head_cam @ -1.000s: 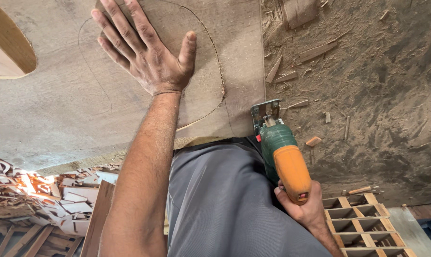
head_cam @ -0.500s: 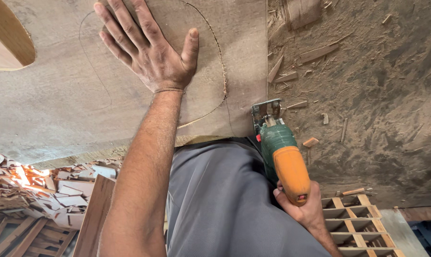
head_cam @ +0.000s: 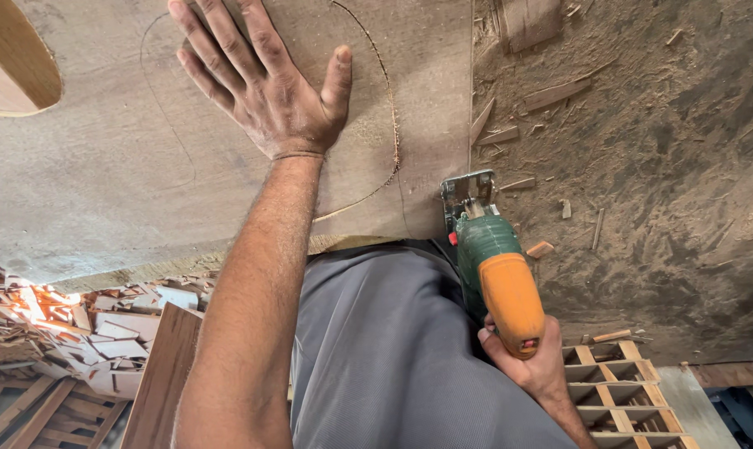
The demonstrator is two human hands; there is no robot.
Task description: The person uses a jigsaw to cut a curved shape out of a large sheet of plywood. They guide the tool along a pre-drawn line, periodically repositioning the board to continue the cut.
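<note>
While the offcut heap of pale wood scraps lies low at eight o'clock, well apart from the work, a curved wooden piece juts in at ten o'clock, its rounded edge resting over the board. That board, a wide grey-brown sheet, fills the upper left and reaches its straight right edge near the middle of the view; a pencilled curve and a sawn kerf dusted with sawdust run across it. The left hand lies flat on the board at twelve o'clock, fingers spread wide, holding nothing; judging by the straight arm, it presses down just left of the kerf to keep the sheet from chattering or lifting. The person's grey trousers fill the middle at six o'clock, close against the board's near edge. Right of them, the right hand is closed around the orange rear handle of a green and orange jigsaw at five o'clock. The saw's metal shoe sits at the board's near right corner, with the kerf's lower end just to its left; whether the blade is in the wood cannot be told. A slatted wooden crate stands at four o'clock, and the sawdust-covered floor, strewn with splinters, takes up the right side.
</note>
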